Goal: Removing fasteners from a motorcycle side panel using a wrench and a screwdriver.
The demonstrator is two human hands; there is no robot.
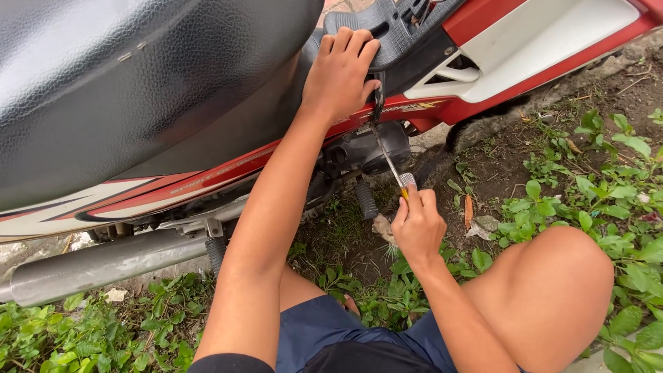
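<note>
The left hand grips the motorcycle body; below it, the right hand clasps a screwdriver pointing up toward it.

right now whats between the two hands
In the head view, the screwdriver's metal shaft runs from the right hand up toward the left hand on the motorbike.

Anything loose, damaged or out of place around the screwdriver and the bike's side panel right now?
Nothing stands out. The right hand holds the screwdriver angled up under the red side panel; the left hand grips the black rear grab rail.
</note>
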